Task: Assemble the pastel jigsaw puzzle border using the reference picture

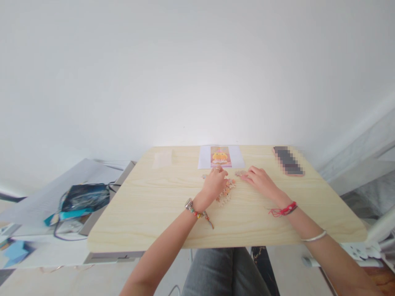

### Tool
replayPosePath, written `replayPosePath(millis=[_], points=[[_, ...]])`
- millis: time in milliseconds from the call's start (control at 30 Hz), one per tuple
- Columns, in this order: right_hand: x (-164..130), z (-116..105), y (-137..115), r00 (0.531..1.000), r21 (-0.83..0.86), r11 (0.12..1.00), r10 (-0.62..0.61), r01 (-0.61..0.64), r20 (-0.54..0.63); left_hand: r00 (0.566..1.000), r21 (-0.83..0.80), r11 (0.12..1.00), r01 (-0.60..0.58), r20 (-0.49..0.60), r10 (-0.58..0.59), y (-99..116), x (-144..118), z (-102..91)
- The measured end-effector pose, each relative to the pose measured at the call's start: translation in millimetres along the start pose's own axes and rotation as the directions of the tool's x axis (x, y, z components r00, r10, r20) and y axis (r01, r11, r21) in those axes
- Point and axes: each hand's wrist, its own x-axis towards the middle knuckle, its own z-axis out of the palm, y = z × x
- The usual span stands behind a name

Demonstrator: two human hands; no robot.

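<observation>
A small heap of jigsaw puzzle pieces (225, 198) lies on the pale wooden table (148, 213), partly covered by my left hand (214, 184). The fingers of that hand curl down together at the heap; whatever is in them is hidden. A little to the right, my right hand (259, 179) has thumb and fingers drawn together at the edge of a group of greyish pieces (240, 173). Whether it pinches one of them is too small to make out. Behind both hands lies a white sheet with a picture (220, 156) of a yellow cartoon figure.
A phone (288, 160), blurred out, rests at the table's back right. Towards the back left lies a thin translucent sheet (162, 159). Left of the table, a lower surface holds a dark bag (86, 197) with cords. A white wall (197, 82) stands behind the table.
</observation>
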Motion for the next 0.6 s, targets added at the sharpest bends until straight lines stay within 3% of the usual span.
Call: replayPosePath(millis=[200,333,467,600], points=[[-1.1,-4.5,-4.5,0.999,-0.028,0.999,0.034,-0.034,-0.006,0.996,-0.028,0.997,0.071,-0.045,-0.072,-27.5,-21.2,-6.4],[12.5,-7.4,-30.1,0.998,0.153,0.987,-0.058,0.057,0.002,0.993,-0.046,0.996,0.072,-0.086,-0.076,-45.4,-32.4,-11.7],[34.3,-0.6,-55.7,0.99,0.244,0.968,-0.082,0.053,0.111,0.992,-0.06,0.996,0.072,-0.098,-0.078,-52.2,-36.3,-10.4],[59.1,11.5,-57.8,0.99,0.208,0.978,-0.042,0.013,0.133,0.991,-0.045,0.994,0.098,-0.09,-0.101,-52.6,-33.0,-7.8]])
